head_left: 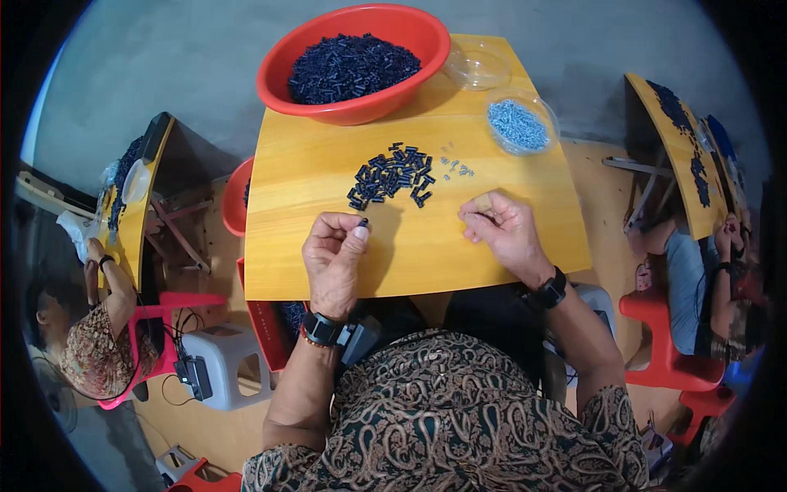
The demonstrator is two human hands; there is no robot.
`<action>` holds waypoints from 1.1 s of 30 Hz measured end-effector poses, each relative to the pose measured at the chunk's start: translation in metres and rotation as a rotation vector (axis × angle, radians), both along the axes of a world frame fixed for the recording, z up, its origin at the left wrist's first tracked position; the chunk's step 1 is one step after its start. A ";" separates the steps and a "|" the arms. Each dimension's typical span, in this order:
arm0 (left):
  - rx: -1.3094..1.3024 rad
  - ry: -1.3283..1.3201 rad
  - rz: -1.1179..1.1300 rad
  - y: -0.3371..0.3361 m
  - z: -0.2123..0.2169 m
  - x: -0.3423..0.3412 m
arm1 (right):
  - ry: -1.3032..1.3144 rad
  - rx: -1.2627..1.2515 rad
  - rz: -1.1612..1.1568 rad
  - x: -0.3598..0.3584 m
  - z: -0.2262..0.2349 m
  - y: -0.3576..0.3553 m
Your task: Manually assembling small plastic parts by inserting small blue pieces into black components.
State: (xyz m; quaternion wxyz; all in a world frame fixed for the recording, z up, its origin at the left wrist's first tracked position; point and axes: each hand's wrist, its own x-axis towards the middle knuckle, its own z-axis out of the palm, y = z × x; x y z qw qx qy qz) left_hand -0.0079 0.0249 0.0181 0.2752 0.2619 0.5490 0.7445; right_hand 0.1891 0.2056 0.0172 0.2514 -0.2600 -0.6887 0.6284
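One red basin (283, 70) of dark pieces sits at the desk's (311, 262) far left corner. The left hand (334, 258) pinches one dark piece (363, 222) between its fingers. One loose pile (392, 175) lies mid-desk. The right hand (502, 230) has fingers together; what they hold cannot be told. Two clear bowls (518, 123) stand at the far right corner.

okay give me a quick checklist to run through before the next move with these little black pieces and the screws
1. Left hand has a small black plastic piece pinched at the fingertips: ok.
2. Right hand holds a screw: cannot tell, fingers are curled and too small to see.
3. Loose pile of black pieces lies on the yellow wooden table ahead of both hands: ok.
4. A few small silvery screws lie beside the pile: ok.
5. Clear bowl of pale blue screws stocked: ok.
6. Red plastic basin of black pieces full: ok.
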 end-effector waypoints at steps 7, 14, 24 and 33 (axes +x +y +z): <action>0.243 -0.502 -0.238 0.008 -0.010 0.035 | 0.203 -0.131 0.083 -0.027 0.023 -0.027; 0.269 -0.596 -0.296 0.007 -0.006 0.041 | 0.245 -0.246 0.218 -0.049 0.021 -0.039; 0.212 -0.581 -0.293 0.002 -0.008 0.039 | 0.245 -0.288 0.264 -0.051 0.015 -0.040; 0.265 -0.661 -0.340 0.000 -0.013 0.035 | 0.205 0.040 0.317 -0.054 0.025 -0.034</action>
